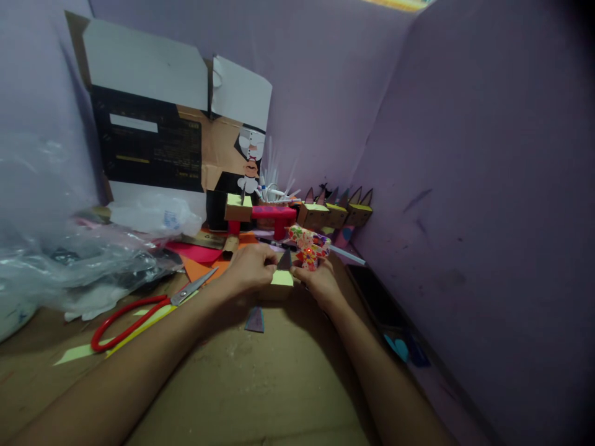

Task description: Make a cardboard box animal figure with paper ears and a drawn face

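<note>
A small box [281, 285] sits between left hand [256, 266] and right hand [320, 284], both curled, their exact hold unclear.

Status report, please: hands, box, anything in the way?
Left hand, right hand flanking box. Dark triangle upright at its far edge. Floral tool beside right hand; scissors left, clear of box.

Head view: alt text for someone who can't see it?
A person's left hand and right hand flank a small yellow-topped box with a dark triangle at its top. A loose triangle lies in front, a floral glue gun by the right hand, and red-handled scissors left of the box. Pointed-eared boxes stand farther back.
</note>
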